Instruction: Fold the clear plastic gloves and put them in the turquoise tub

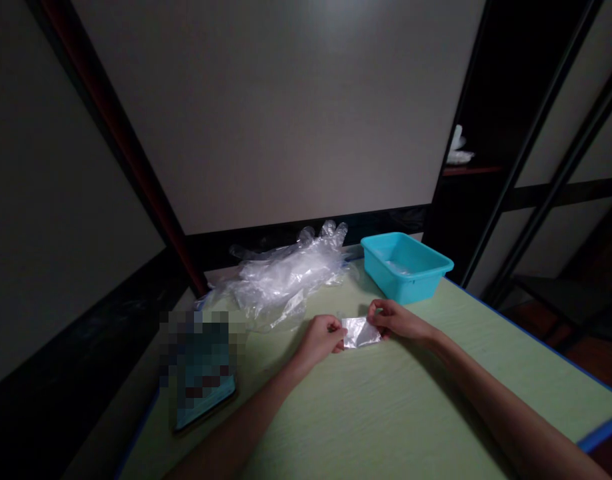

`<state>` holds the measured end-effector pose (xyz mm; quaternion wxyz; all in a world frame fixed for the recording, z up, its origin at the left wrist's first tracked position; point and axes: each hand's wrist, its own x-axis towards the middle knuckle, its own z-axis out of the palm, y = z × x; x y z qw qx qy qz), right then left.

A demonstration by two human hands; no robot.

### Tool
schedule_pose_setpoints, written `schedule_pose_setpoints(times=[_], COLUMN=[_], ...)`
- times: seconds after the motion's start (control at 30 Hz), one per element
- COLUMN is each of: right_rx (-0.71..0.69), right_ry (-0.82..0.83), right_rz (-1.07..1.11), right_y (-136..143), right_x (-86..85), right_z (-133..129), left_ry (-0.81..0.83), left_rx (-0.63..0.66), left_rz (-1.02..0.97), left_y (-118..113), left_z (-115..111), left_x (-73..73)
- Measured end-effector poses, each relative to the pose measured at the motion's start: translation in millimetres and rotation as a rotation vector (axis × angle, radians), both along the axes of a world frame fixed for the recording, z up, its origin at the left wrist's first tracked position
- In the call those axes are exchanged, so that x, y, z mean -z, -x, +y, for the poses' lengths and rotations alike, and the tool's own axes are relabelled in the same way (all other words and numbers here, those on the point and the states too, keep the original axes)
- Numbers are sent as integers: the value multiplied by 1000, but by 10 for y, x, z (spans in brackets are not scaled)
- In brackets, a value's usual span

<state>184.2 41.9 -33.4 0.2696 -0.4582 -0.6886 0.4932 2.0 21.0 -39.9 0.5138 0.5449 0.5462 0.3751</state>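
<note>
Between my two hands, just above or on the table, is a small flat rectangle of clear, shiny plastic (357,332), perhaps a folded plastic glove or a small bag. My left hand (326,335) pinches its left edge with thumb and fingers. At its upper right corner, my right hand (390,319) pinches the same piece. Beyond my left hand lies a loose heap of clear disposable plastic gloves (291,270), with finger shapes sticking up at the back. A turquoise plastic basket (421,288) stands behind my right hand, with some clear plastic inside.
The pale green table (386,413) has a blue edge. At the left stands a device with a pixelated screen (206,373). Sliding cupboard doors (296,120) rise directly behind the table. White items (459,150) sit on a dark shelf at the right.
</note>
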Motion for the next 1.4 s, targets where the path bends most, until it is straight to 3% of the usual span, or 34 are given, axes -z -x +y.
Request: schedule_pose_setpoints(times=[0.47,0.7,1.0,1.4], right_rx=[184,233,278,253], right_ry=[-240,-245,-230,-149], right_rz=[-164,-270,-323,-198], right_y=[126,153,164,146], right_x=[92,91,111,86], right_z=[4,53,91,14], left_ry=[-6,-114,-240,-134], left_rx=[-32,-108,-73,-83], left_rz=[1,-35,-27,-51], left_y=[13,15,31,23], left_z=[26,-39,-65,0], left_x=[-2,79,90,47])
